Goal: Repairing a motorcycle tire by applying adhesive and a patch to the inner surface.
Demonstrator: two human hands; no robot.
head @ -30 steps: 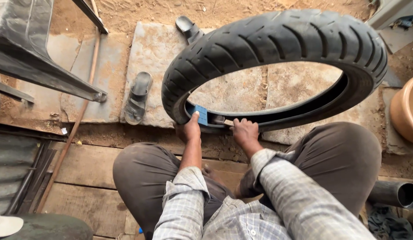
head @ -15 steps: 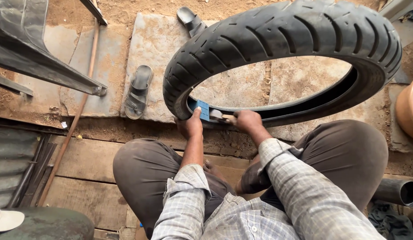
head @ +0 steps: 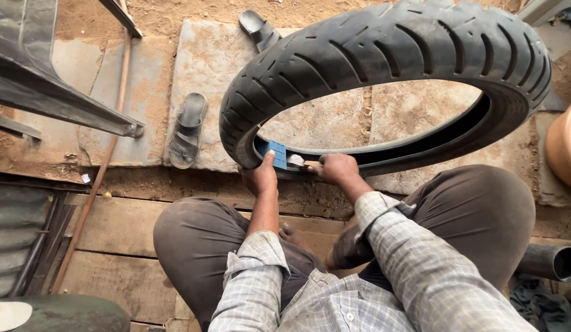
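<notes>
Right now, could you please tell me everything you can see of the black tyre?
The black tyre is a narrow rubber hoop with slanted tread grooves, dusty and off its wheel. It stands on edge on the stone slabs, just in front of the seated person's knees. The left hand presses a blue patch against its inner wall, while the right hand works a small tool there.

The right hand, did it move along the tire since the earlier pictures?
Cannot tell. The right hand sits beside the blue patch on the tire's inner rim, as before; the whole view shifted with the head camera, so no sure direction shows.
</notes>
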